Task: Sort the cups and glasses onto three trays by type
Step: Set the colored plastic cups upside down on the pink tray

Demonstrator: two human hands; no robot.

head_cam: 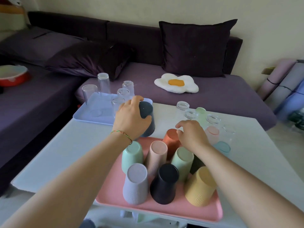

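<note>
1. While the head view looks down over the white table (49, 155), the left hand (130, 119) wraps its fingers around the upturned base of a dark blue-grey ribbed cup (147, 119). The cup hangs tilted just beyond the far edge of the pink rectangular tray (164, 209), probably on its way to join the opaque cups there.
2. On the same tray, the right hand (192, 135) rests loosely curled, fingertips on the base of a terracotta ribbed cup (171, 142) at the far edge; whether it grips or only steadies the cup, I cannot tell.
3. Every cup on the pink tray stands mouth-down, among them a lilac ribbed cup (136, 183) and a mustard ribbed cup (200, 186) at the near edge; grouping by type seems the reason.
4. At the table's far left corner, a pale blue rectangular tray (85, 114) carries inverted clear glasses (103, 83).
5. Near the far right edge, clear glasses and tinted translucent cups (212, 134) stand unsorted on the bare table. No third tray is clearly in view.
</note>
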